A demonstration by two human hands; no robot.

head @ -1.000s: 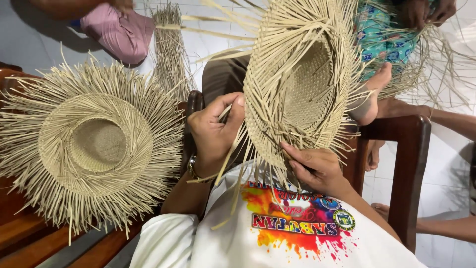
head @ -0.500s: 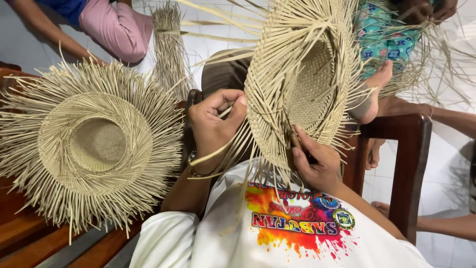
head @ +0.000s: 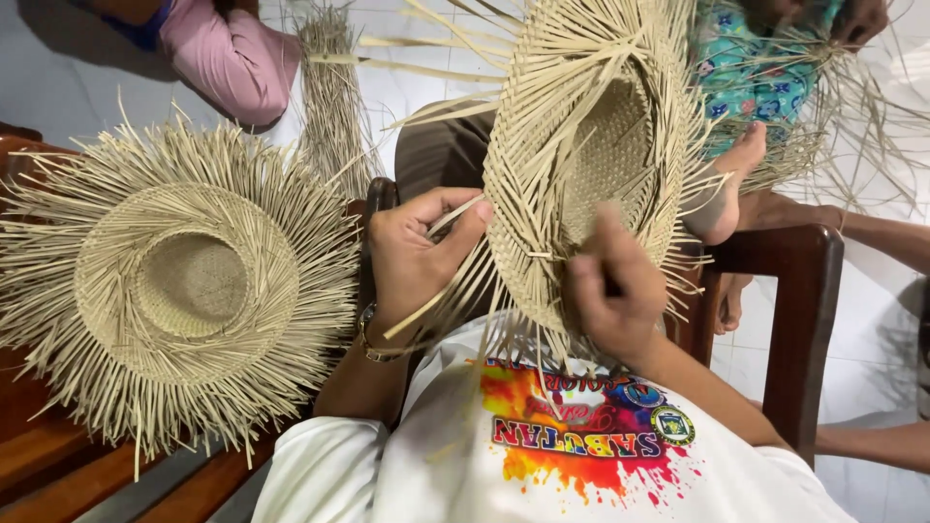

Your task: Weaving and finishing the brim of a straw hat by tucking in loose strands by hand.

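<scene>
Half-woven straw hat sits upright on the lap, left hand still pinching a loose strand at its edge, while right hand has slid up the brim, fingers curled on strands.

I am pinching pale straw strands with my left hand while my right hand is gripping the half-woven round straw hat.

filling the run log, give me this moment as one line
left hand: pinching straw strips | right hand: on brim of unfinished straw hat | second straw hat: lying at left, untouched
</scene>
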